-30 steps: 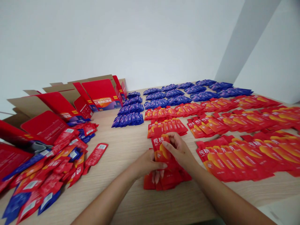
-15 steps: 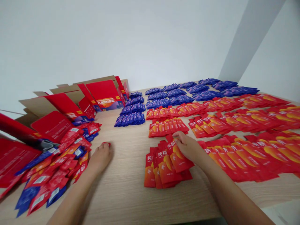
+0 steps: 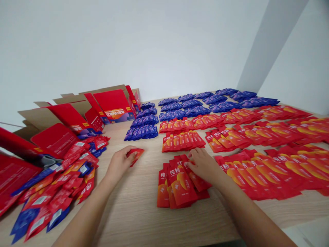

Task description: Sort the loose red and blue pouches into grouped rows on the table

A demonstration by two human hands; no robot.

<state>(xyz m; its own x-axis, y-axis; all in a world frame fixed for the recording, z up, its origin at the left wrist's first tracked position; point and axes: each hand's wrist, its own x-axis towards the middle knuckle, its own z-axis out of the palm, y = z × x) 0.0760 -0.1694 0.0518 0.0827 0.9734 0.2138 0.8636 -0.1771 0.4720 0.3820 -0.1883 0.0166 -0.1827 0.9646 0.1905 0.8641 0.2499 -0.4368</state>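
Note:
My left hand [image 3: 120,164] is closed on a red-orange sachet [image 3: 136,155], held over the bare wood left of centre. My right hand [image 3: 202,164] rests at the upper right of a small fanned pile of red sachets [image 3: 182,185], its fingers bent over the top edge of the rightmost ones. Whether it grips one of them is hidden. Left of my left hand lies a loose heap of mixed red and blue sachets [image 3: 60,187].
Open red cartons [image 3: 113,103] stand along the back left. Overlapping rows of red sachets [image 3: 259,171] cover the right side of the wooden table [image 3: 133,212]. Behind them lie rows of blue sachets [image 3: 191,103], with another blue column [image 3: 144,125] beside the cartons.
My left hand has moved right, bringing its sachet into fuller view. My right hand stays at the fanned pile, its fingers now bent lower over the right-hand sachets.

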